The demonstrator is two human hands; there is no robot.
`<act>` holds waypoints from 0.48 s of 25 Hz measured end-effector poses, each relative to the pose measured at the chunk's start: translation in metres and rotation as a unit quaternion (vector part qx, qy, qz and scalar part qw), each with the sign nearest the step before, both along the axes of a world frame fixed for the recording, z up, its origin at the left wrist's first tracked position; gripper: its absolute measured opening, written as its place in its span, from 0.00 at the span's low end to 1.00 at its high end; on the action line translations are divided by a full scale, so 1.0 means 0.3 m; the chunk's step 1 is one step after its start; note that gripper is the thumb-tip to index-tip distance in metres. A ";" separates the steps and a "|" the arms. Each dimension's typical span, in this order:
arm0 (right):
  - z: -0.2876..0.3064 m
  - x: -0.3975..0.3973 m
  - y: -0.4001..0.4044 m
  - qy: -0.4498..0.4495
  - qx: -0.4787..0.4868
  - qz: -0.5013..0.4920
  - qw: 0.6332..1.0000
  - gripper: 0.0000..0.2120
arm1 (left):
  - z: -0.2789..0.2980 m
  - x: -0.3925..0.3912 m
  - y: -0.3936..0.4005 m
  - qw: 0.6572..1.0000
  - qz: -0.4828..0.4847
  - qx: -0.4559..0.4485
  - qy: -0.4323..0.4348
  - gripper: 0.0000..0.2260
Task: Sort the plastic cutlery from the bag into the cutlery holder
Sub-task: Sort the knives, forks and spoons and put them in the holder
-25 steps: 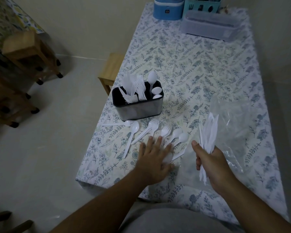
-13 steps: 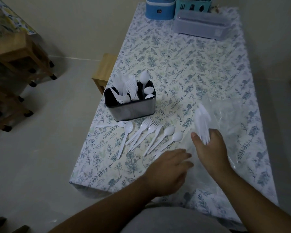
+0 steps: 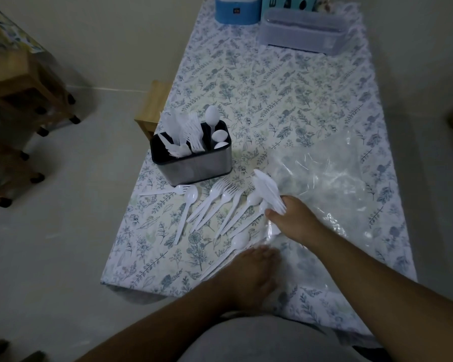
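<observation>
Two bare hands are working over a floral tabletop (image 3: 285, 95): the right hand (image 3: 293, 220) is gripping a fanned bundle of white plastic knives (image 3: 267, 190) at the edge of a crumpled clear bag (image 3: 338, 178), while the left hand (image 3: 251, 278) is blurring near a lone spoon (image 3: 239, 240), its grip impossible to judge. Several loose forks and spoons (image 3: 220, 202) are lying between the hands and the dark cutlery holder (image 3: 194, 163), whose compartments are already showing white cutlery. Far containers are being cut off by the top edge.
</observation>
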State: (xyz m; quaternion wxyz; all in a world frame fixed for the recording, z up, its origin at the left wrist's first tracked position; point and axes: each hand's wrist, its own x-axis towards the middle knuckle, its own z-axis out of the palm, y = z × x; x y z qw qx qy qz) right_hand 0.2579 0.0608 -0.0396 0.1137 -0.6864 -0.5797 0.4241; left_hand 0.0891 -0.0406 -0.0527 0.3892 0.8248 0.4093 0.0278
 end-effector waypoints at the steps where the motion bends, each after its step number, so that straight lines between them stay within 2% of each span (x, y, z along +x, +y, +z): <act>1: 0.022 0.001 -0.016 0.022 -0.002 -0.024 0.999 0.11 | 0.029 0.001 0.010 0.992 0.096 -0.055 -0.065 0.20; 3: 0.073 -0.003 -0.058 0.126 -0.018 -0.131 0.983 0.10 | 0.085 0.006 0.032 0.937 0.297 -0.111 -0.145 0.14; 4: 0.094 -0.009 -0.074 0.202 -0.032 -0.199 0.958 0.10 | 0.110 0.012 0.045 0.895 0.380 -0.156 -0.174 0.13; 5: 0.114 -0.021 -0.084 0.278 -0.038 -0.263 0.923 0.10 | 0.123 0.021 0.061 0.832 0.459 -0.227 -0.211 0.13; 7: 0.148 -0.063 -0.088 0.402 -0.026 -0.363 0.840 0.08 | 0.136 0.048 0.098 0.650 0.573 -0.391 -0.311 0.19; 8: 0.168 -0.097 -0.089 0.445 -0.018 -0.389 0.807 0.07 | 0.149 0.062 0.119 0.567 0.601 -0.439 -0.352 0.23; 9: 0.182 -0.136 -0.096 0.470 -0.013 -0.398 0.788 0.06 | 0.163 0.077 0.138 0.506 0.612 -0.464 -0.393 0.27; 10: 0.195 -0.177 -0.110 0.470 -0.014 -0.390 0.792 0.05 | 0.181 0.091 0.153 0.469 0.618 -0.467 -0.424 0.28; 11: 0.201 -0.213 -0.127 0.445 -0.017 -0.366 0.817 0.05 | 0.201 0.106 0.162 0.445 0.618 -0.459 -0.457 0.28; 12: 0.207 -0.239 -0.141 0.409 -0.014 -0.335 0.849 0.06 | 0.213 0.113 0.171 0.438 0.618 -0.451 -0.472 0.27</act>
